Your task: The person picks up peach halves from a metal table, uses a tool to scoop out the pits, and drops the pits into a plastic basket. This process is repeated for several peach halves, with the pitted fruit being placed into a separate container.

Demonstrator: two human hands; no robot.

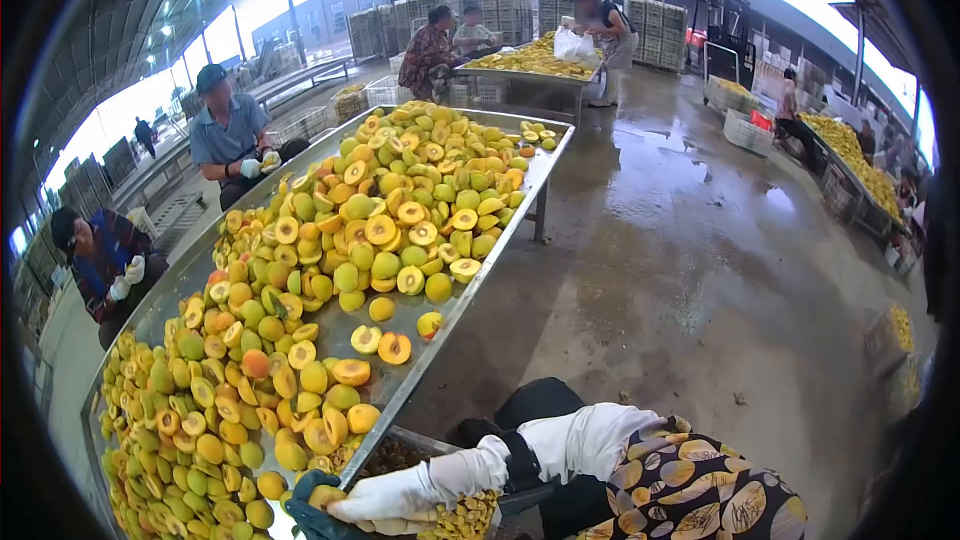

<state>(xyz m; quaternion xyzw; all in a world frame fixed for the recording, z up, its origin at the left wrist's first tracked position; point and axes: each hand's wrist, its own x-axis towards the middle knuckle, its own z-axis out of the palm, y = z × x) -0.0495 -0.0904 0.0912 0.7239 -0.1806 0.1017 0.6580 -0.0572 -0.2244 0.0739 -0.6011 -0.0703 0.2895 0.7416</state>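
Observation:
At the bottom of the head view my left hand (306, 514), in a dark teal glove, is closed around a yellow peach (325, 496). My right hand (385, 502), in a white glove below a white sleeve, meets the peach from the right with its fingers closed; anything inside them is hidden. Both hands are beside the near edge of a metal table (462, 312) heaped with whole and halved peaches (380, 230). Some halves show a pit in the cut face. Under my right forearm lie small yellow pieces (462, 518).
A bin with dark contents (395, 454) sits under the table edge. Across the table are two gloved people (228, 135) (105, 260). Farther off, people stand and sit around another fruit table (535, 58). Crates (748, 132) and wet floor (650, 240) lie to the right.

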